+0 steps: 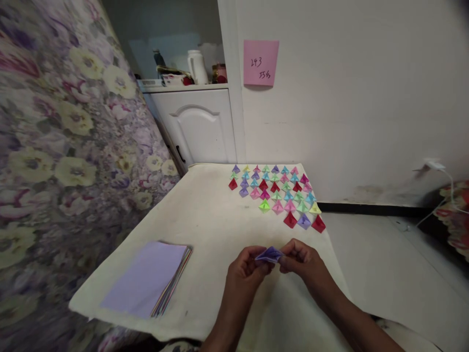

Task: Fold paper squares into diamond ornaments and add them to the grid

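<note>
A small folded purple origami piece (270,254) is held above the near part of the table, between both hands. My left hand (246,268) pinches its left end with thumb and fingers. On the opposite end, my right hand (301,258) grips it in the same way. The paper's top rises to a point, and its lower edges are partly covered by my fingertips. Beyond my hands, several finished-looking origami pieces (277,207) in red, pink, green, blue, yellow and purple stand in rows. A stack of coloured paper (146,276) with a purple sheet on top lies to the left.
The pale table (205,220) meets the wall and a white cabinet (200,127) at the back. A floral curtain (80,166) hangs close on the left. A pink note (261,62) is stuck on the wall. At right, a white cable (452,183) runs from a socket.
</note>
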A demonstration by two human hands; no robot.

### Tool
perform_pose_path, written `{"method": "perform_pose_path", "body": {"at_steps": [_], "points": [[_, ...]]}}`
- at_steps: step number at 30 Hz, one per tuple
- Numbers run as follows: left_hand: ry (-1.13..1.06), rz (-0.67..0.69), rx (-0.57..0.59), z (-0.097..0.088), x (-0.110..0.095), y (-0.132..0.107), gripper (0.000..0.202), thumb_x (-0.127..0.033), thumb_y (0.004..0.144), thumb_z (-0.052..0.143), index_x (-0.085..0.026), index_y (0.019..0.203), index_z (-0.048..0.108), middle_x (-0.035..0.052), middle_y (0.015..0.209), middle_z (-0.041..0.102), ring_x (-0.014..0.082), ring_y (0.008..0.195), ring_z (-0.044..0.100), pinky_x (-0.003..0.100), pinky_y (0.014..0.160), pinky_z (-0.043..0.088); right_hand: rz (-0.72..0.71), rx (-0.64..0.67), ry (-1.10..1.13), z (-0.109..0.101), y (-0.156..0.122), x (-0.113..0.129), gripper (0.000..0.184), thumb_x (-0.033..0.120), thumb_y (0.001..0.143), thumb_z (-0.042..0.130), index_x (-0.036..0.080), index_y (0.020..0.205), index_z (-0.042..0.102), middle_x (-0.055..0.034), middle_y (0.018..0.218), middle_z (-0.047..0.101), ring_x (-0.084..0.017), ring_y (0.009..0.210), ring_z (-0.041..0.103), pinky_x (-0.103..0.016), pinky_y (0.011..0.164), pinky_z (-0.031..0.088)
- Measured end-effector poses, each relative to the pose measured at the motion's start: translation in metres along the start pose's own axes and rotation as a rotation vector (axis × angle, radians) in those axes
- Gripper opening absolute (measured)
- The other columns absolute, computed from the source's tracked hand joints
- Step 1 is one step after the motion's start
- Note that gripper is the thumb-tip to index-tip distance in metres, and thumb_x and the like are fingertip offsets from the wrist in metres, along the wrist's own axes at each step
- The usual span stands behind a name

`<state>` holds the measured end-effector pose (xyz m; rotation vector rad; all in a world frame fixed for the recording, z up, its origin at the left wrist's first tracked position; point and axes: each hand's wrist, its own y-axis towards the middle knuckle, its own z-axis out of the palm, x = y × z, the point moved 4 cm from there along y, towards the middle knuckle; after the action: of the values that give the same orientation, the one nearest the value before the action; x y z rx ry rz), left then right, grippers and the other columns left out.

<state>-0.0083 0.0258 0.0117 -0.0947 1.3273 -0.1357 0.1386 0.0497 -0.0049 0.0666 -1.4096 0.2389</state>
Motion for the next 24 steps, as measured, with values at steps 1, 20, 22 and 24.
{"method": "perform_pose_path", "body": {"at_steps": [1, 20, 22, 24], "points": [[0.026, 0.011, -0.011, -0.001, 0.001, 0.0, 0.023, -0.017, 0.069, 0.065, -0.015, 0.092, 0.059, 0.0037, 0.079, 0.067, 0.0149, 0.074, 0.062, 0.027, 0.073, 0.048, -0.001, 0.007, -0.003, 0.0, 0.0, 0.0, 0.016, 0.027, 0.068, 0.069, 0.016, 0.069, 0.058, 0.001, 0.061, 0.063, -0.012, 0.057, 0.056, -0.024, 0.058, 0.045], [0.662, 0.432, 0.002, -0.002, 0.002, -0.004, 0.016, -0.006, 0.078, 0.048, -0.02, 0.078, 0.056, 0.0034, 0.097, 0.058, 0.0146, 0.082, 0.059, 0.026, 0.069, 0.049, -0.03, 0.004, -0.093, 0.0, -0.001, -0.002, 0.012, 0.023, 0.07, 0.067, 0.016, 0.069, 0.057, 0.0017, 0.06, 0.061, -0.011, 0.058, 0.056, -0.022, 0.056, 0.045], [0.64, 0.406, 0.012, 0.0, -0.001, -0.004, 0.014, -0.007, 0.078, 0.049, -0.02, 0.076, 0.056, 0.0034, 0.096, 0.059, 0.0149, 0.082, 0.06, 0.026, 0.07, 0.049, -0.039, 0.013, -0.1, 0.0, 0.0, -0.003, 0.012, 0.024, 0.07, 0.067, 0.016, 0.07, 0.057, 0.0015, 0.06, 0.062, -0.012, 0.058, 0.057, -0.022, 0.056, 0.046], [0.602, 0.355, 0.018, 0.003, -0.006, -0.006, 0.011, -0.01, 0.078, 0.051, -0.02, 0.081, 0.056, 0.0034, 0.095, 0.061, 0.0155, 0.081, 0.061, 0.026, 0.07, 0.049, -0.047, 0.017, -0.11, -0.001, 0.001, -0.003, 0.013, 0.024, 0.069, 0.067, 0.017, 0.07, 0.057, 0.0015, 0.061, 0.062, -0.012, 0.058, 0.057, -0.023, 0.057, 0.046]]}}
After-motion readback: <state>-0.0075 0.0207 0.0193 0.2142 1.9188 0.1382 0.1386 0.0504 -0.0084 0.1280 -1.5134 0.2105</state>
